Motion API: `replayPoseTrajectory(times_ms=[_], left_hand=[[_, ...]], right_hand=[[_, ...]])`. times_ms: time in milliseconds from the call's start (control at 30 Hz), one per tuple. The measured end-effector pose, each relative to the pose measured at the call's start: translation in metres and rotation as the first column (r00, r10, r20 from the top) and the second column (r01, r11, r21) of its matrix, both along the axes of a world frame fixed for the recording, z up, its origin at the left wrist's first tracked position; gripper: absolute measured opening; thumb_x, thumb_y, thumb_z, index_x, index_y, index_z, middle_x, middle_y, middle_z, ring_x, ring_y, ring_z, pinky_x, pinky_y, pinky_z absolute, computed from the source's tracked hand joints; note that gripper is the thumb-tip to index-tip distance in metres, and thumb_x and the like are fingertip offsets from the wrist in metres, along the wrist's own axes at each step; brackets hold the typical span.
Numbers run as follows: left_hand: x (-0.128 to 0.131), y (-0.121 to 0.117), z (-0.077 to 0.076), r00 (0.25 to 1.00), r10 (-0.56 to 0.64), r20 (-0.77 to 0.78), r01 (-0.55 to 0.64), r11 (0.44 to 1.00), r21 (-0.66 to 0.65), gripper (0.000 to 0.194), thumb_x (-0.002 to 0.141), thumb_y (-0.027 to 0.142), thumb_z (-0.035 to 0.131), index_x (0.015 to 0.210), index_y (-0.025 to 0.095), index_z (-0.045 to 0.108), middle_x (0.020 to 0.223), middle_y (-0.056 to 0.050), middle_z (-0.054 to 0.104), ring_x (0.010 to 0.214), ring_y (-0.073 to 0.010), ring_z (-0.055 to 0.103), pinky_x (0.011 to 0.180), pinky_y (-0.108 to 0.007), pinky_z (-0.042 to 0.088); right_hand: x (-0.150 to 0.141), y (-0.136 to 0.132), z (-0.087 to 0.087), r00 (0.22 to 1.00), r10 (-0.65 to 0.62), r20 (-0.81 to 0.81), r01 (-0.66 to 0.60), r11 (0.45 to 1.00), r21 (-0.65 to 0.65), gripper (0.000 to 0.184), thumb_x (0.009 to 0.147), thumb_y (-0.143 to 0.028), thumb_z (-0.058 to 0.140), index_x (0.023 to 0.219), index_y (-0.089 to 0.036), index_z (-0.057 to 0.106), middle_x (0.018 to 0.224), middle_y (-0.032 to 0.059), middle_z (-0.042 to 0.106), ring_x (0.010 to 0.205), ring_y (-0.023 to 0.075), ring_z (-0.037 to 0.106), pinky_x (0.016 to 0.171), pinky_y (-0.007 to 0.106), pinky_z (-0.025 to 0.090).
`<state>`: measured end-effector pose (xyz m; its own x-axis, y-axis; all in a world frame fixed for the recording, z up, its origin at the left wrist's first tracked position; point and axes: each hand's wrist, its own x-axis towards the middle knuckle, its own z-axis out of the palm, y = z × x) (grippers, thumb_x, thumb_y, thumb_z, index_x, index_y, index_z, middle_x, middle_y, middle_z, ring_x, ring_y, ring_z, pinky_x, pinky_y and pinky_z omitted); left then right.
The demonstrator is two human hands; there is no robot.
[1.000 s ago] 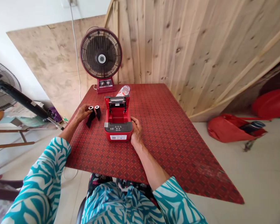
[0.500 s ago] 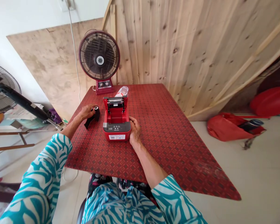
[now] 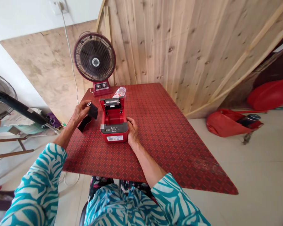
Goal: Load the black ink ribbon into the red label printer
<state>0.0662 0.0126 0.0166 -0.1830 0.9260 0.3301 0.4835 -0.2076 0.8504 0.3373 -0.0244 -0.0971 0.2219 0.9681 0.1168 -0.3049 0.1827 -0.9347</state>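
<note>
- Fingers of our left hand (image 3: pixel 81 110) are pinched together on one end of a black roll (image 3: pixel 93 111), which tilts downward to the right, its pale core showing beside our fingertips.
- Just below that hand is a black strip (image 3: pixel 84 123); we cannot tell whether it joins the roll.
- Our right hand (image 3: pixel 133 131) has its fingers close together, bent along the right side of a red printer (image 3: pixel 125 135); the thumb is hard to make out, so we cannot tell how firmly they grip.
- The printer stands on the patterned red table (image 3: pixel 160 138), near and to the right of the roll, with its lid (image 3: pixel 112 102) raised and its red inside exposed.
- On its dark front panel (image 3: pixel 118 128) we see small pale marks and buttons, too small to read.
- Below, a white label (image 3: pixel 114 138) bears a dark square like a printed code and lines of tiny print we cannot read.
- Behind the lid lies a clear bottle (image 3: pixel 121 91) with red and white on its label, its lettering illegible.
- Farther back stands a dark red fan (image 3: pixel 95 62) with two knobs (image 3: pixel 98 86); we can read no brand on it.
</note>
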Motion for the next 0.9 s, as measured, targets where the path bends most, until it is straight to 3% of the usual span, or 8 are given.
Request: replayPoseTrajectory(times_ms=[67, 133, 267, 400, 500, 667, 900], left_hand=[[0.000, -0.013, 0.008, 0.985, -0.053, 0.164, 0.054, 0.999, -0.003, 0.051, 0.072, 0.042, 0.069, 0.116, 0.016, 0.070, 0.094, -0.006, 0.076, 0.079, -0.0213, 0.069, 0.072, -0.032, 0.056], [0.005, -0.027, 0.015, 0.966, -0.113, 0.230, 0.121, 0.993, -0.018, 0.057, 0.071, 0.047, 0.074, 0.120, 0.017, 0.068, 0.096, -0.007, 0.076, 0.075, -0.0203, 0.070, 0.067, -0.031, 0.057], [0.034, -0.052, 0.020, 0.939, -0.270, 0.213, 0.285, 0.958, -0.044, 0.069, 0.064, 0.045, 0.087, 0.124, 0.021, 0.065, 0.103, -0.008, 0.076, 0.083, -0.0204, 0.072, 0.071, -0.030, 0.058], [0.066, -0.061, 0.013, 0.895, -0.385, 0.226, 0.409, 0.909, -0.074, 0.057, 0.065, 0.042, 0.089, 0.112, 0.021, 0.067, 0.102, -0.007, 0.076, 0.092, -0.0202, 0.071, 0.084, -0.033, 0.058], [0.076, -0.061, 0.009, 0.884, -0.412, 0.220, 0.436, 0.896, -0.078, 0.053, 0.065, 0.044, 0.090, 0.107, 0.020, 0.069, 0.105, -0.008, 0.076, 0.099, -0.0225, 0.071, 0.092, -0.037, 0.056], [0.076, -0.058, 0.008, 0.913, -0.401, 0.074, 0.408, 0.905, -0.122, 0.058, 0.069, 0.055, 0.085, 0.116, 0.021, 0.073, 0.115, -0.011, 0.075, 0.115, -0.0289, 0.067, 0.102, -0.041, 0.052], [0.077, -0.061, -0.001, 0.916, -0.387, 0.106, 0.398, 0.910, -0.116, 0.055, 0.074, 0.059, 0.080, 0.112, 0.021, 0.070, 0.111, -0.009, 0.074, 0.104, -0.0239, 0.069, 0.097, -0.037, 0.054]], right_hand=[[0.000, 0.001, -0.001, 1.000, -0.005, -0.004, 0.004, 1.000, -0.008, 0.031, 0.082, -0.042, 0.057, 0.101, -0.025, 0.073, 0.101, 0.0025, 0.075, 0.103, 0.0222, 0.063, 0.091, 0.038, 0.051], [0.000, 0.002, -0.001, 1.000, -0.009, -0.013, 0.008, 1.000, -0.012, 0.030, 0.081, -0.042, 0.057, 0.100, -0.025, 0.073, 0.100, 0.0023, 0.075, 0.102, 0.0222, 0.063, 0.091, 0.038, 0.051], [0.000, 0.004, -0.002, 1.000, 0.002, -0.017, -0.002, 1.000, -0.001, 0.030, 0.081, -0.042, 0.057, 0.100, -0.025, 0.073, 0.097, 0.0018, 0.074, 0.101, 0.0223, 0.063, 0.089, 0.038, 0.052], [0.000, 0.004, -0.003, 1.000, -0.007, -0.003, 0.007, 1.000, 0.005, 0.031, 0.081, -0.043, 0.057, 0.101, -0.025, 0.073, 0.097, 0.0021, 0.074, 0.100, 0.0224, 0.064, 0.089, 0.038, 0.052], [-0.001, 0.005, -0.004, 1.000, 0.001, 0.009, -0.001, 1.000, 0.020, 0.031, 0.081, -0.043, 0.056, 0.101, -0.025, 0.073, 0.098, 0.0026, 0.075, 0.101, 0.0225, 0.064, 0.089, 0.038, 0.052], [-0.002, 0.006, -0.004, 1.000, 0.005, -0.012, -0.005, 1.000, 0.016, 0.030, 0.081, -0.043, 0.057, 0.101, -0.026, 0.073, 0.099, 0.0026, 0.075, 0.103, 0.0224, 0.063, 0.090, 0.038, 0.052], [-0.003, 0.005, -0.003, 1.000, -0.005, -0.011, 0.006, 1.000, 0.012, 0.029, 0.081, -0.040, 0.056, 0.100, -0.026, 0.073, 0.103, 0.0027, 0.074, 0.103, 0.0219, 0.063, 0.094, 0.039, 0.051]])
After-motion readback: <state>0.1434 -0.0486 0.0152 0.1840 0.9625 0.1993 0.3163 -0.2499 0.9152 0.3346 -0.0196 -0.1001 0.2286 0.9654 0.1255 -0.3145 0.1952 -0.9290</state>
